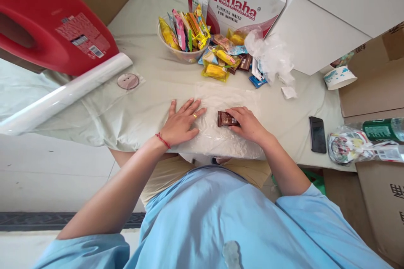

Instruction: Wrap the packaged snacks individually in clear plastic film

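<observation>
Start at far left: 1 red jug [41,17], bearing a label [85,38] with 2 barcodes. In front, 1 roll of clear film [69,93], lying aslant on the cloth-covered table [154,88]. Just beside the roll's end, 1 round brown disc [128,80] in a clear sachet.

Left hand [181,124]: palm down, fingers spread, at the left side of a clear sheet [214,138]. Behind, 1 plastic bowl [161,44] filled with wrapped snacks [189,29].

Brown packet [223,119]: over the sheet, between both hands. Small print on the packet: too fine to read reliably from this view. Right hand [248,124]: thumb and fingers pinching the packet's right end.

Step in hand, by judgement: positioning the packet on the sheet, with the left hand as a steady. Required for the next move, by judgement: a flat sheet, a light pinch and no drag on the film.

Behind, on the white-and-red carton [233,19], read "Wahaha", ®, and "PURIFIED WATER FOR DRINKING".

Further right: 1 dark phone [317,134], then 1 paper cup [339,77] with blue markings. At far right: 1 green-labelled bottle [381,129], lying on its side; below, 1 brown carton [375,193] with black characters cut off by the frame edge.
</observation>
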`<action>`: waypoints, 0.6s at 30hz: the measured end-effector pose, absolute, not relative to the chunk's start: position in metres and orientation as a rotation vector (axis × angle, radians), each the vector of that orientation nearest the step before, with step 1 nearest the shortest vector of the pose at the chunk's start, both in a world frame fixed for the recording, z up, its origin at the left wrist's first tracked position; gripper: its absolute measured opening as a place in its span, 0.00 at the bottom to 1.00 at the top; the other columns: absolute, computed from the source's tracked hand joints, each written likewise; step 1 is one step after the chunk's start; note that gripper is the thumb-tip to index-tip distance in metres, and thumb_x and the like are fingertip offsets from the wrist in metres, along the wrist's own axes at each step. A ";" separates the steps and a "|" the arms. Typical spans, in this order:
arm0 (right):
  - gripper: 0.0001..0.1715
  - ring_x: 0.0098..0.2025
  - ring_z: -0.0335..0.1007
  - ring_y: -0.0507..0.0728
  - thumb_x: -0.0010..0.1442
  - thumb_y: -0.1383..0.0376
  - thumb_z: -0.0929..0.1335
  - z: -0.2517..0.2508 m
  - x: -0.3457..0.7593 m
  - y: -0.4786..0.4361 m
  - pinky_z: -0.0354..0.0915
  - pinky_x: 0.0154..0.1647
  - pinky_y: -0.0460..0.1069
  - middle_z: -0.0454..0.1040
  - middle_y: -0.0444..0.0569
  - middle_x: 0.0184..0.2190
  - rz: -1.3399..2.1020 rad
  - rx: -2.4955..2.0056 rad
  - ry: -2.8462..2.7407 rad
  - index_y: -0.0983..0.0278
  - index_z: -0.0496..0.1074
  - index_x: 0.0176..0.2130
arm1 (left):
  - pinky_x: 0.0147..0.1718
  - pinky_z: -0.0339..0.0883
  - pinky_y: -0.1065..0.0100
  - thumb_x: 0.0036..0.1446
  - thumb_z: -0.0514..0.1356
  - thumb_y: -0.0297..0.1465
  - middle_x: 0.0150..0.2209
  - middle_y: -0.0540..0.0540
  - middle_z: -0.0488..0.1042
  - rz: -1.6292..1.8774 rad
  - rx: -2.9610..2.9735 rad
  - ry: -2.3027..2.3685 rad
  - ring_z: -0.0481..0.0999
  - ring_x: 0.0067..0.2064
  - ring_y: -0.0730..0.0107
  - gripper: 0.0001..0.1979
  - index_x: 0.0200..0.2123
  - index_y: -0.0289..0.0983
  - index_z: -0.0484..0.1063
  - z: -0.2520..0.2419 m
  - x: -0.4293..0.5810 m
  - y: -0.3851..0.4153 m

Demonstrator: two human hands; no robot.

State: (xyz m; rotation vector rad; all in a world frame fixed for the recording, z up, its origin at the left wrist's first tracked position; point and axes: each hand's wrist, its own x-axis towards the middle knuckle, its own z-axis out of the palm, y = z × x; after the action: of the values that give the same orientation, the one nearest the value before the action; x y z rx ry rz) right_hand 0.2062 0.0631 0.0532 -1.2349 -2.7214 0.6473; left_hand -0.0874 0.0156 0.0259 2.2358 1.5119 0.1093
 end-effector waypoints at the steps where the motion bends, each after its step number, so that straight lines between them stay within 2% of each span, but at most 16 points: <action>1: 0.34 0.65 0.63 0.69 0.65 0.61 0.71 0.053 0.210 0.061 0.62 0.67 0.66 0.67 0.61 0.66 0.630 -1.216 -2.672 0.64 0.66 0.67 | 0.71 0.29 0.29 0.58 0.57 0.35 0.79 0.42 0.42 0.142 2.238 1.510 0.44 0.78 0.42 0.41 0.75 0.46 0.55 0.024 -0.090 0.014; 3: 0.31 0.66 0.63 0.68 0.68 0.57 0.69 0.055 0.223 0.052 0.64 0.67 0.66 0.67 0.60 0.66 0.575 -1.193 -2.535 0.62 0.66 0.67 | 0.71 0.33 0.31 0.58 0.58 0.35 0.79 0.42 0.38 0.252 2.246 1.522 0.42 0.79 0.42 0.42 0.75 0.46 0.53 0.018 -0.094 0.008; 5: 0.23 0.61 0.69 0.65 0.72 0.57 0.67 0.057 0.239 0.036 0.68 0.62 0.64 0.73 0.57 0.60 0.527 -1.177 -2.401 0.58 0.69 0.63 | 0.72 0.34 0.33 0.58 0.58 0.34 0.80 0.44 0.37 0.390 2.273 1.538 0.41 0.79 0.42 0.41 0.75 0.48 0.55 0.013 -0.098 0.001; 7: 0.19 0.54 0.73 0.63 0.72 0.59 0.66 0.057 0.257 0.015 0.72 0.57 0.62 0.77 0.55 0.52 0.523 -1.135 -2.337 0.56 0.71 0.60 | 0.72 0.33 0.35 0.58 0.58 0.31 0.80 0.48 0.38 0.509 2.321 1.529 0.42 0.79 0.43 0.37 0.72 0.51 0.61 0.010 -0.100 -0.007; 8: 0.19 0.53 0.73 0.63 0.72 0.59 0.67 0.056 0.264 0.003 0.73 0.55 0.62 0.77 0.55 0.51 0.535 -1.111 -2.341 0.55 0.71 0.60 | 0.73 0.33 0.35 0.58 0.58 0.30 0.80 0.50 0.40 0.551 2.344 1.514 0.43 0.79 0.44 0.35 0.69 0.53 0.65 0.009 -0.100 -0.010; 10: 0.25 0.56 0.72 0.65 0.68 0.56 0.72 0.049 0.277 -0.020 0.73 0.56 0.64 0.75 0.57 0.54 0.572 -1.078 -2.400 0.56 0.70 0.62 | 0.73 0.32 0.36 0.57 0.58 0.28 0.79 0.54 0.43 0.595 2.375 1.464 0.44 0.79 0.46 0.32 0.64 0.55 0.72 0.011 -0.101 -0.016; 12: 0.32 0.60 0.69 0.68 0.65 0.54 0.74 0.039 0.286 -0.038 0.71 0.59 0.67 0.71 0.60 0.59 0.594 -1.084 -2.464 0.57 0.68 0.64 | 0.74 0.33 0.36 0.55 0.57 0.27 0.78 0.55 0.46 0.613 2.385 1.375 0.44 0.79 0.46 0.30 0.61 0.53 0.75 0.013 -0.102 -0.021; 13: 0.32 0.61 0.68 0.68 0.65 0.55 0.74 0.034 0.288 -0.045 0.71 0.60 0.67 0.70 0.60 0.60 0.595 -1.095 -2.476 0.57 0.68 0.65 | 0.74 0.33 0.36 0.54 0.57 0.28 0.78 0.53 0.48 0.616 2.383 1.318 0.44 0.79 0.45 0.30 0.60 0.51 0.75 0.014 -0.103 -0.024; 16: 0.22 0.61 0.67 0.66 0.67 0.61 0.72 0.020 0.292 -0.052 0.71 0.59 0.66 0.72 0.59 0.60 0.589 -1.104 -2.446 0.57 0.73 0.59 | 0.74 0.35 0.36 0.53 0.58 0.32 0.77 0.48 0.52 0.591 2.357 1.167 0.44 0.79 0.43 0.29 0.60 0.46 0.76 0.016 -0.105 -0.032; 18: 0.13 0.58 0.69 0.64 0.69 0.65 0.71 0.017 0.294 -0.047 0.73 0.56 0.64 0.75 0.56 0.56 0.604 -1.063 -2.408 0.57 0.77 0.53 | 0.74 0.38 0.36 0.57 0.59 0.34 0.74 0.46 0.61 0.560 2.332 1.152 0.47 0.78 0.44 0.23 0.56 0.46 0.79 0.016 -0.106 -0.035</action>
State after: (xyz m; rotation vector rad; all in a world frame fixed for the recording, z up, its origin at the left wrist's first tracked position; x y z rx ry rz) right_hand 0.2936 -0.0470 0.0175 -1.0628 -2.4084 0.6041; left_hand -0.1058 -0.0352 0.0159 2.3318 1.1520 0.5602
